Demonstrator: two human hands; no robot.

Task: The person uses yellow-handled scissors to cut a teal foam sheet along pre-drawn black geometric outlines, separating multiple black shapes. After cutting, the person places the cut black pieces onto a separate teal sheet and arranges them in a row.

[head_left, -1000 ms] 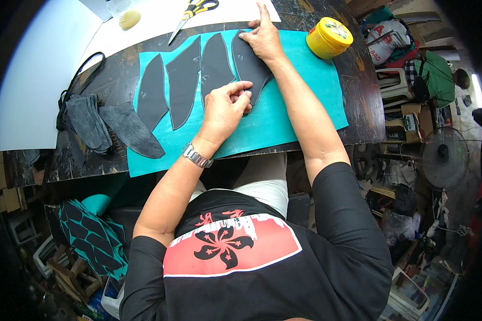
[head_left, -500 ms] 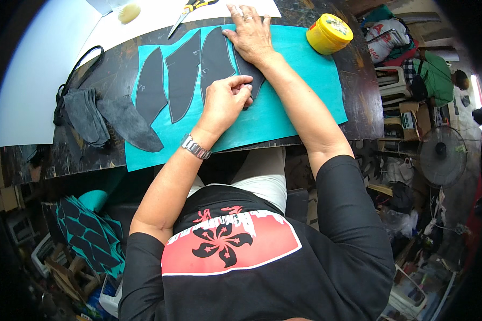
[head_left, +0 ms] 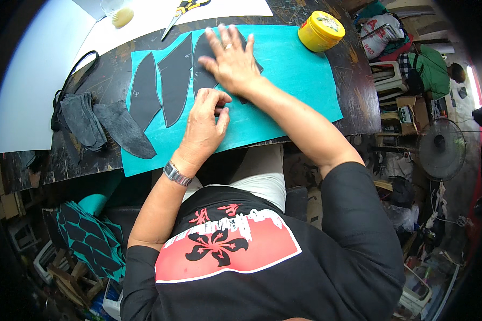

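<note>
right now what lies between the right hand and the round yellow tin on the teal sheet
Only bare teal sheet lies between the right hand, flat on a dark leaf-shaped leather piece, and the round yellow tin, in the head view.

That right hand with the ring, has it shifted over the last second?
Yes. The right hand slid along the teal sheet toward the person, away from the yellow-handled scissors, and now lies flat on the dark curved leather piece.

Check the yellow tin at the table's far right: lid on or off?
On. The yellow tin stands upright on the dark table with its yellow lid covering the top; no contents show.
</note>
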